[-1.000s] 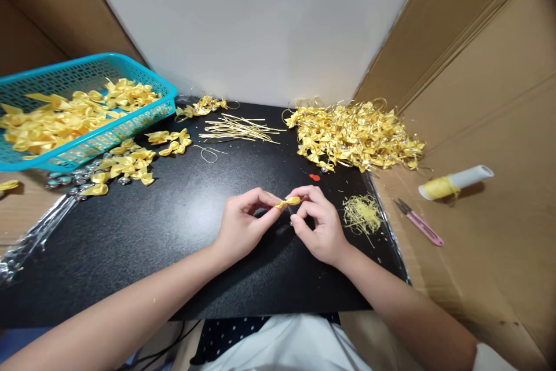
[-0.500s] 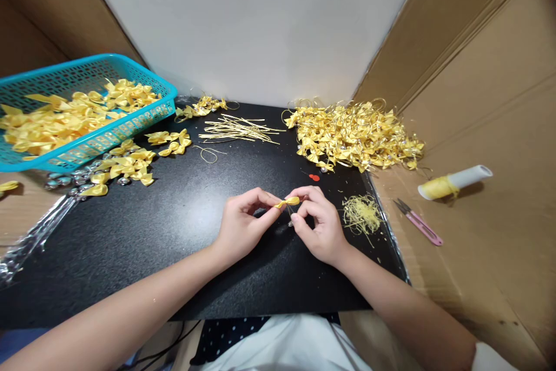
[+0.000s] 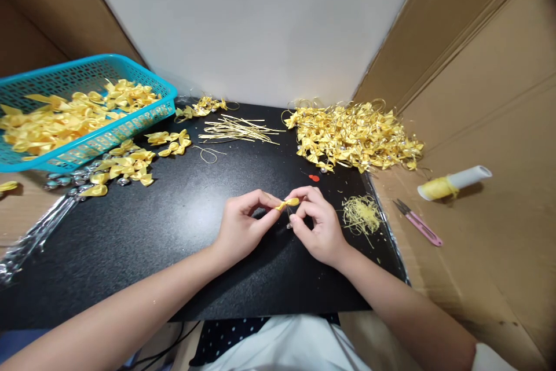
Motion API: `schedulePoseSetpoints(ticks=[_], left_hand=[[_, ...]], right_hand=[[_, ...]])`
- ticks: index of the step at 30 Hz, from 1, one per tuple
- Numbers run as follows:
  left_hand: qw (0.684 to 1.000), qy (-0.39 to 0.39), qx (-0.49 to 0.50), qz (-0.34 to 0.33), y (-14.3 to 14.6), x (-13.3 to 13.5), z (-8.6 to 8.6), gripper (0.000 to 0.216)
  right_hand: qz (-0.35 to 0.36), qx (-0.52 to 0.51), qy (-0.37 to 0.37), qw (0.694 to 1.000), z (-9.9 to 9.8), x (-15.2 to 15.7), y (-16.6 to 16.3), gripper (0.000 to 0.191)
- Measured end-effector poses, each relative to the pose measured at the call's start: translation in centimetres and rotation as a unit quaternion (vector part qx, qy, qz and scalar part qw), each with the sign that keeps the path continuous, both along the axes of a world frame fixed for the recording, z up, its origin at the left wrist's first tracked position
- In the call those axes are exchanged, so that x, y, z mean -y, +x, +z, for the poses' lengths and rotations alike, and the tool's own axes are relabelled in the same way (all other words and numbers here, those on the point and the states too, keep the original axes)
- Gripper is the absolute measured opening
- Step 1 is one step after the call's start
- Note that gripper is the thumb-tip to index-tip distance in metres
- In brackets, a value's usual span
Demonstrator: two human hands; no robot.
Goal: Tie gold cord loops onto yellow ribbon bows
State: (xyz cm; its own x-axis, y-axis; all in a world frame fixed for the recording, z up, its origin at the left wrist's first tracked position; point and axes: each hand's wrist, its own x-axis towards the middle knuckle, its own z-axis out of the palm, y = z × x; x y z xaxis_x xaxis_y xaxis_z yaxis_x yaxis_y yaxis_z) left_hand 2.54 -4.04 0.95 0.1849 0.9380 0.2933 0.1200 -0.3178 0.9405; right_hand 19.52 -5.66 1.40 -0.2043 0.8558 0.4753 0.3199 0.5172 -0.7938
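Note:
A small yellow ribbon bow [image 3: 288, 203] is held between my two hands, above the black tabletop. My left hand [image 3: 245, 221] pinches the bow's left end between thumb and fingertips. On the other side, my right hand [image 3: 318, 220] has its forefinger at the bow's right loop, with thumb and fingers closed below. A small silver bell [image 3: 289, 224] hangs under the bow, close to my right thumb, on what looks like a thin wire or thread. The right fingertips partly hide this part.
A blue basket [image 3: 167, 106] of yellow bows stands left, above loose bows [image 3: 130, 165] and silver wires [image 3: 41, 238]. Gold cords [image 3: 238, 129] lie at the back. A pile of finished-looking bows [image 3: 356, 136], cord scraps [image 3: 362, 213], pink thread snips [image 3: 419, 223] and a ribbon-wrapped tube [image 3: 454, 182] are right.
Almost nothing differs. The small bell and my right thumb have shifted very slightly left; both hands keep hold of the bow.

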Motion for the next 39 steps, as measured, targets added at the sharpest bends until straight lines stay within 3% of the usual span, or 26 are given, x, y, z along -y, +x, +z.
schedulePoseSetpoints(ticks=[9, 39], left_hand=[[0.998, 0.051, -0.047, 0.013, -0.26, 0.02, -0.08, 0.006], [0.999, 0.032, -0.031, 0.015, -0.15, 0.05, 0.14, 0.006]], right_hand=[[0.000, 0.003, -0.034, 0.999, 0.05, 0.06, -0.01, 0.022], [-0.005, -0.002, -0.026, 1.000, -0.09, 0.02, -0.07, 0.021]])
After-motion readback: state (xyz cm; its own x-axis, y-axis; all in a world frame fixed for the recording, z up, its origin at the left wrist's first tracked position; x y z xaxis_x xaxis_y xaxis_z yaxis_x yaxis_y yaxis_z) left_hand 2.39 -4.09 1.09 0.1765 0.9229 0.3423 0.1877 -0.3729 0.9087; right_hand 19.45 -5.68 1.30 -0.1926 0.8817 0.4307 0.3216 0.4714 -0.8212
